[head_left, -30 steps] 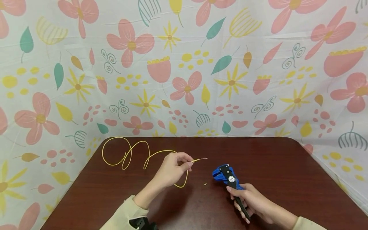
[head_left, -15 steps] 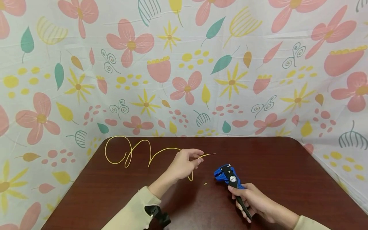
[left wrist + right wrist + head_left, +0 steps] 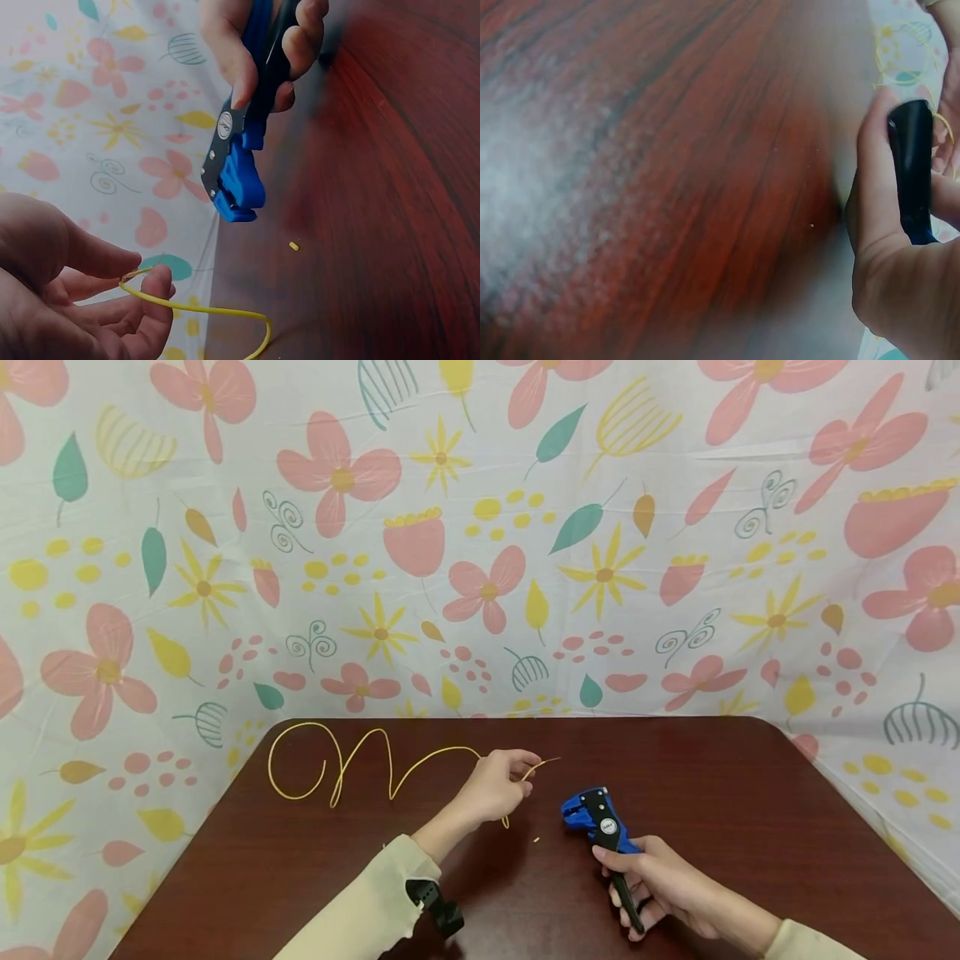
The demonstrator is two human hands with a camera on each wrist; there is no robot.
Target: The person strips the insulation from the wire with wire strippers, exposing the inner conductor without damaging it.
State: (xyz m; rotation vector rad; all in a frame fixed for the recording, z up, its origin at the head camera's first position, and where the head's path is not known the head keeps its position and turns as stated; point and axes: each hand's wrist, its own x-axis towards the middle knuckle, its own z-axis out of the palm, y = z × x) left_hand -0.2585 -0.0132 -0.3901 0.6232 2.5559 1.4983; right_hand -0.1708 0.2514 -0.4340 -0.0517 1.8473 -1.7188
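Note:
Near its stripped end, a thin yellow wire [image 3: 456, 747] is pinched by my left hand [image 3: 491, 787]. Its bare tip [image 3: 553, 760] points right, and the rest trails left in loose loops. My right hand [image 3: 663, 887] grips a blue and black wire stripper [image 3: 600, 817] by its handles, head tilted up and left. A gap separates the stripper's head from the wire. In the left wrist view the wire [image 3: 214, 310] bends down from the fingertips, below the stripper head [image 3: 240, 187]. The right wrist view shows a black handle [image 3: 912, 169] in the palm.
A tiny yellow piece of insulation [image 3: 536, 840] lies on the dark brown table [image 3: 720, 785] between the hands. Behind the table's far edge hangs a flower-patterned cloth [image 3: 480, 568]. A black device [image 3: 442, 914] sits on the left wrist.
My left hand has moved right and slightly away with the wire, drawing its end past the stripper's head. The looped wire shifted a little. The right hand and stripper barely moved.

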